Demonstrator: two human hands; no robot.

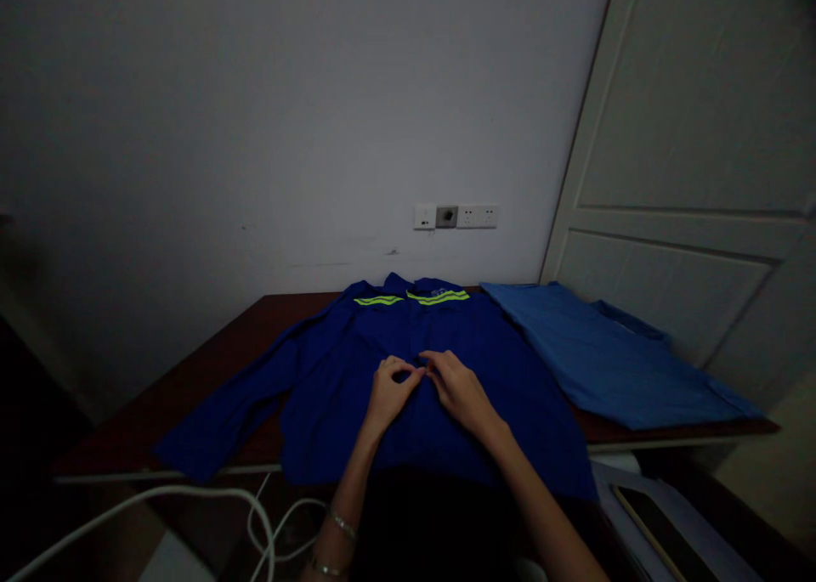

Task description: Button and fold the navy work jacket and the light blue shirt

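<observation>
A dark blue work jacket (331,378) with yellow-green reflective stripes (439,296) near the collar lies spread flat on a dark wooden table (210,353). Its left sleeve stretches out toward the table's front left edge. My left hand (388,391) and my right hand (456,387) meet at the jacket's middle front. Both pinch the fabric there with curled fingers, fingertips almost touching. What exactly sits between the fingers is too small to make out.
A lighter blue garment (605,361) lies flat on the table's right side. A wall socket strip (456,216) is above the table, and a white door (688,183) at right. White cables (255,514) hang below the front edge. A dark flat device (663,531) rests at lower right.
</observation>
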